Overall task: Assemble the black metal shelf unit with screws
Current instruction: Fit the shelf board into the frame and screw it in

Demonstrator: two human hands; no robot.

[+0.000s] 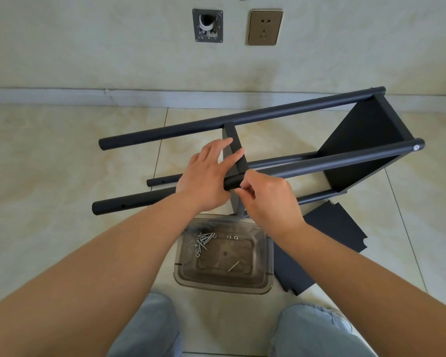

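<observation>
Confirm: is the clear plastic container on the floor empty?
No. The clear plastic container holds loose screws and a few small washers or nuts near its far left corner, plus one screw lying apart.

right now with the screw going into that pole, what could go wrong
1. The right hand pinches a small screw at the near pole; if it slips, it may drop to the tiled floor rather than into the clear container.
2. Only the left hand steadies the middle shelf panel against the pole, so the holes could shift out of line and the screw may cross-thread.
3. The frame lies on its side on round poles and could roll under pressure.
</observation>
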